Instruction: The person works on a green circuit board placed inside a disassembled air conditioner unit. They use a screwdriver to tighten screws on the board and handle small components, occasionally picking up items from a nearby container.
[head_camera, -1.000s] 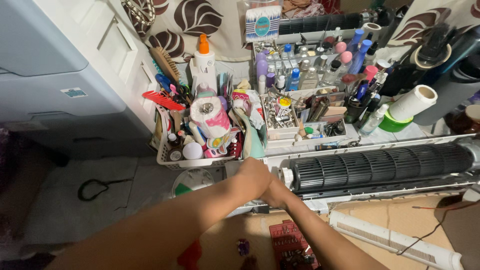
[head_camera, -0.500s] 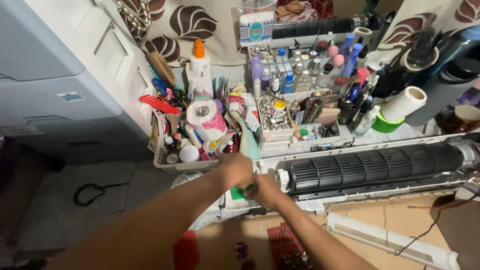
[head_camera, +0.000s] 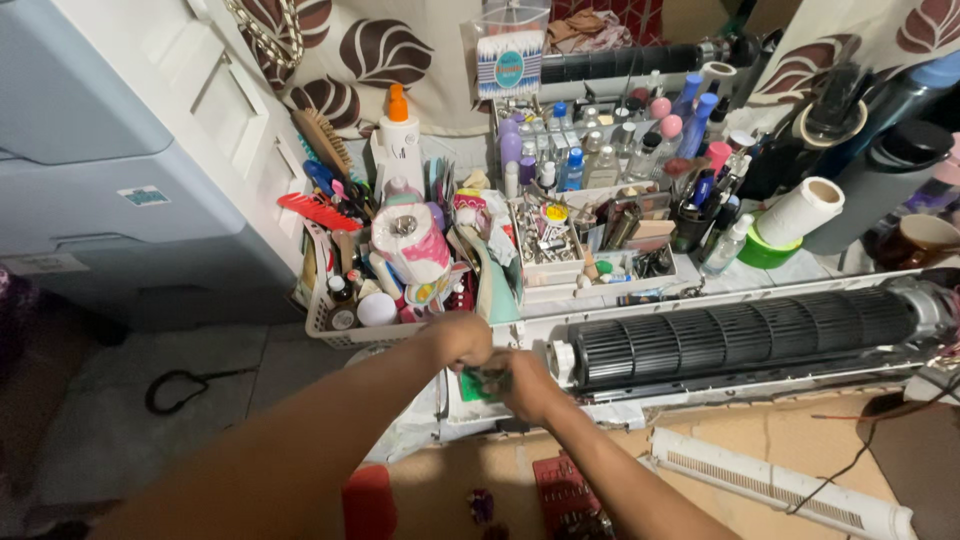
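A small green part (head_camera: 478, 384) is pinched between the curled fingers of the left hand (head_camera: 458, 340) and right hand (head_camera: 524, 382), just beside the left end of a long black ribbed cylindrical fan (head_camera: 740, 332). The fan is seated in a white plastic housing (head_camera: 520, 415). A crammed white lattice basket (head_camera: 345, 335) is crowded close behind the hands, and bare grey floor (head_camera: 110, 440) lies to the left.

Basket (head_camera: 335, 335) left of fan roller (head_camera: 740, 335), bottles (head_camera: 600, 150) behind, grille (head_camera: 780, 487) in front.
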